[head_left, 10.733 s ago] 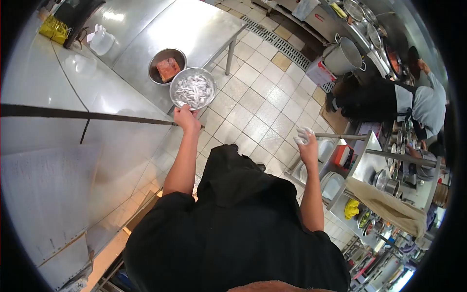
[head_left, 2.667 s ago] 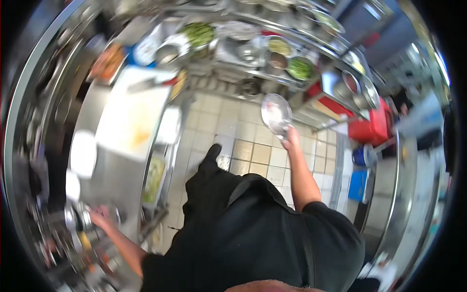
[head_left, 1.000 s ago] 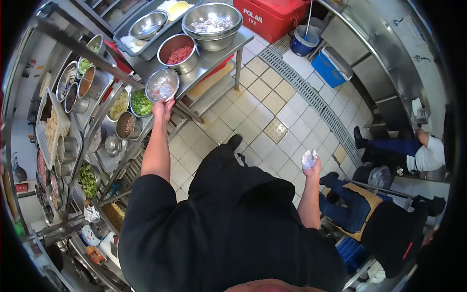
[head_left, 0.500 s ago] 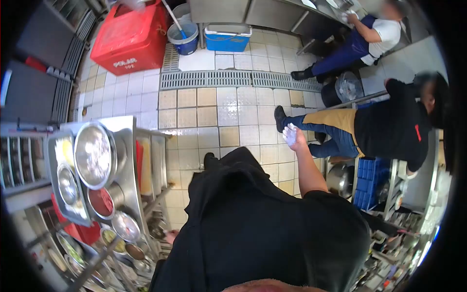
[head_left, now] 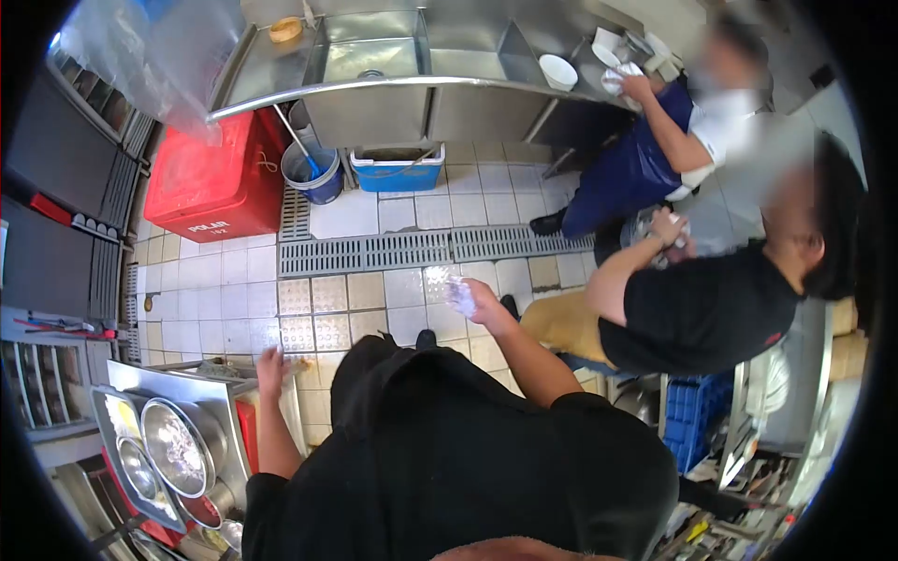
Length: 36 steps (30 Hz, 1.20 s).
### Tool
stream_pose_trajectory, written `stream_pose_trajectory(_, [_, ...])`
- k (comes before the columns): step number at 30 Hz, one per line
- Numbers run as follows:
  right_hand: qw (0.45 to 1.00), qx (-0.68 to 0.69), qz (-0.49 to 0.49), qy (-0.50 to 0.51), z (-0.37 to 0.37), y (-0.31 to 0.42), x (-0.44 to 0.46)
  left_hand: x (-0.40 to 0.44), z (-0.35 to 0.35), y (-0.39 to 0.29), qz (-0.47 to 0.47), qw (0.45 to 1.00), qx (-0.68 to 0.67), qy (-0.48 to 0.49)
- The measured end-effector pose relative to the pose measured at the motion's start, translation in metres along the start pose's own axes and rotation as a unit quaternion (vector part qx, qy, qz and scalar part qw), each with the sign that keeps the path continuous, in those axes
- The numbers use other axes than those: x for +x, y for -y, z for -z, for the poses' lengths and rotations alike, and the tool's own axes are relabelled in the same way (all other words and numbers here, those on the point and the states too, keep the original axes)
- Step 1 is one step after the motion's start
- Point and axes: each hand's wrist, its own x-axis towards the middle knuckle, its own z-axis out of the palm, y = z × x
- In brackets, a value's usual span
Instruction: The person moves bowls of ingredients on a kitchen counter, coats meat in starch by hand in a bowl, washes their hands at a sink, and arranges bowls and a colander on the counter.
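Steel bowl (head_left: 161, 418) holds whitish pieces (head_left: 187, 447); left hand (head_left: 271, 371) and whitened right hand (head_left: 474, 301) empty, fingers loose

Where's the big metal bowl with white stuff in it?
In the head view's lower left, the big metal bowl stands beside the grey tub on the steel table.

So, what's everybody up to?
The camera wearer seems to hold nothing: the left hand is near the stainless-steel table, the white-coated right hand is held out in front. On that table sits a large round metal bowl with whitish contents. A co-worker in a dark blue apron holds something white at the stainless-steel sink counter; another, in a black shirt, stands nearby.
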Motion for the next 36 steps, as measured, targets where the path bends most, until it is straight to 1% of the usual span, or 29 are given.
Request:
stream_pose_trajectory(1, [1.0, -0.008, -0.011, 0.024, -0.017, 0.013, 0.008, 0.008, -0.02, -0.037, -0.041, 0.998, 0.051, 0.009])
stream_pose_trajectory(2, [1.0, -0.004, -0.003, 0.029, -0.034, 0.027, 0.016, 0.015, -0.039, -0.065, -0.083, 0.991, 0.101, 0.018])
stream_pose_trajectory(5, [0.999, -0.009, 0.031, 0.042, -0.085, 0.072, 0.039, 0.061, -0.066, -0.077, -0.056, 0.994, 0.086, 0.038])
stream_pose_trajectory(6, [0.997, -0.004, 0.032, 0.065, -0.083, 0.086, 0.058, 0.083, -0.068, -0.062, -0.043, 0.996, 0.063, 0.045])
stream_pose_trajectory(8, [0.994, 0.014, 0.035, 0.105, -0.069, 0.105, 0.093, 0.116, -0.074, -0.046, 0.066, 0.996, 0.047, 0.03])
stream_pose_trajectory(9, [0.999, 0.015, 0.046, 0.011, -0.09, 0.121, 0.087, 0.142, -0.073, -0.032, 0.085, 0.993, 0.073, 0.025])
stream_pose_trajectory(11, [0.993, 0.077, 0.063, 0.058, -0.085, 0.151, 0.105, 0.204, -0.076, -0.021, 0.029, 0.991, 0.126, 0.021])
stream_pose_trajectory(12, [0.989, 0.106, 0.066, 0.077, -0.081, 0.161, 0.105, 0.209, -0.078, -0.029, 0.009, 0.988, 0.152, 0.02])
stream_pose_trajectory(13, [0.99, 0.111, 0.076, 0.042, -0.079, 0.172, 0.108, 0.225, -0.087, -0.041, -0.006, 0.995, 0.102, 0.006])
stream_pose_trajectory(14, [0.99, 0.113, 0.088, 0.013, -0.082, 0.186, 0.113, 0.246, -0.094, -0.06, -0.006, 0.994, 0.101, 0.028])
stream_pose_trajectory(15, [0.988, 0.114, 0.098, -0.016, -0.086, 0.2, 0.121, 0.27, -0.106, -0.074, -0.066, 0.993, 0.099, 0.016])
stream_pose_trajectory(16, [0.987, 0.121, 0.098, 0.024, -0.089, 0.21, 0.129, 0.301, -0.112, -0.083, -0.066, 0.988, 0.124, 0.059])
stream_pose_trajectory(17, [0.985, 0.128, 0.096, 0.065, -0.093, 0.219, 0.138, 0.294, -0.128, -0.129, -0.085, 0.993, 0.076, 0.023])
stream_pose_trajectory(18, [0.981, 0.134, 0.09, 0.109, -0.099, 0.228, 0.149, 0.307, -0.135, -0.153, -0.084, 0.988, 0.122, 0.034])
stream_pose_trajectory(19, [0.988, 0.13, 0.086, 0.024, -0.122, 0.235, 0.153, 0.302, -0.145, -0.179, -0.084, 0.994, 0.063, 0.02])
stream_pose_trajectory(20, [0.991, 0.114, 0.071, 0.009, -0.143, 0.24, 0.159, 0.306, -0.153, -0.193, -0.073, 0.997, 0.016, 0.035])
stream_pose_trajectory(21, [0.994, 0.098, 0.055, -0.002, -0.163, 0.245, 0.172, 0.305, -0.162, -0.206, -0.099, 0.995, 0.017, 0.019])
stream_pose_trajectory(22, [0.996, 0.084, 0.038, -0.012, -0.177, 0.245, 0.193, 0.308, -0.165, -0.211, -0.087, 0.995, 0.032, 0.033])
stream_pose_trajectory(23, [0.997, 0.071, 0.012, 0.026, -0.181, 0.243, 0.216, 0.31, -0.165, -0.211, -0.055, 0.997, 0.023, 0.043])
stream_pose_trajectory(24, [0.998, 0.062, -0.002, 0.015, -0.185, 0.238, 0.236, 0.307, -0.17, -0.212, -0.023, 0.998, 0.01, 0.059])
stream_pose_trajectory(26, [0.999, 0.044, -0.011, -0.005, -0.193, 0.226, 0.285, 0.299, -0.178, -0.234, 0.031, 0.996, -0.069, 0.044])
stream_pose_trajectory(27, [0.998, 0.042, -0.031, 0.047, -0.19, 0.219, 0.309, 0.295, -0.181, -0.255, 0.055, 0.992, -0.101, 0.043])
stream_pose_trajectory(30, [0.981, 0.032, -0.129, 0.144, -0.192, 0.198, 0.374, 0.325, -0.209, -0.365, -0.035, 0.98, -0.156, 0.115])
stream_pose_trajectory(32, [0.976, 0.017, -0.164, 0.141, -0.2, 0.181, 0.404, 0.371, -0.237, -0.449, -0.159, 0.965, -0.09, 0.189])
stream_pose_trajectory(33, [0.973, 0.01, -0.183, 0.138, -0.202, 0.172, 0.42, 0.406, -0.254, -0.48, -0.183, 0.96, -0.026, 0.213])
stream_pose_trajectory(34, [0.973, -0.001, -0.191, 0.132, -0.209, 0.166, 0.428, 0.437, -0.276, -0.507, -0.21, 0.952, -0.023, 0.22])
stream_pose_trajectory(36, [0.972, -0.019, -0.205, 0.115, -0.221, 0.158, 0.434, 0.524, -0.321, -0.53, -0.155, 0.952, -0.049, 0.261])
